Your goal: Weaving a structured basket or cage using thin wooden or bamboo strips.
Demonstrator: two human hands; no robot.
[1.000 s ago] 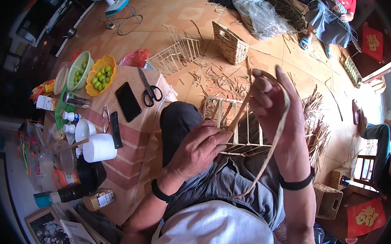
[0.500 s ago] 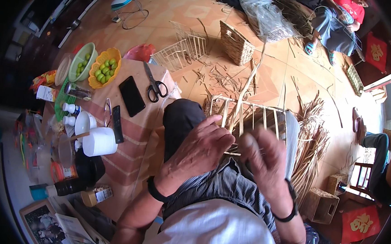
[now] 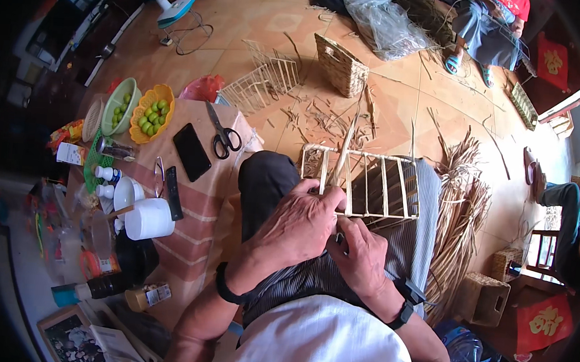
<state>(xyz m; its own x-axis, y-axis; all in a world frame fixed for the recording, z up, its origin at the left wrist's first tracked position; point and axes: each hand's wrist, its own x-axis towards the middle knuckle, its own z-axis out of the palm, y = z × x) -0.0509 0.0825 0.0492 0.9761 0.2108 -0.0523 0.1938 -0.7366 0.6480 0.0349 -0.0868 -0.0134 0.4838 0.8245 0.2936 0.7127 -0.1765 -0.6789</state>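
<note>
A wire basket frame [image 3: 368, 186], its bars partly wrapped in pale fibre, rests across my lap. A long dried plant strand [image 3: 346, 141] runs over its left part, down to my fingers. My left hand [image 3: 304, 221] is closed on the strand at the frame's near edge, thumb and fingers pinched together. Right beside it, just below the near bar, my right hand [image 3: 360, 256] is closed too, fingertips almost meeting the left hand's. What lies between the right fingertips is hidden.
Left stands a cloth-covered table with scissors [image 3: 222, 139], a phone [image 3: 192, 152], fruit bowls [image 3: 151, 113] and a white tub [image 3: 149, 219]. Dried strands [image 3: 461, 220] are bundled at my right. A woven basket [image 3: 342, 65] and bare frames [image 3: 262, 83] sit ahead on the floor. Other people sit nearby.
My right hand has come left and down from over the frame to beside my left hand, its fingers closing. More of the frame shows now. The view has shifted slightly.
</note>
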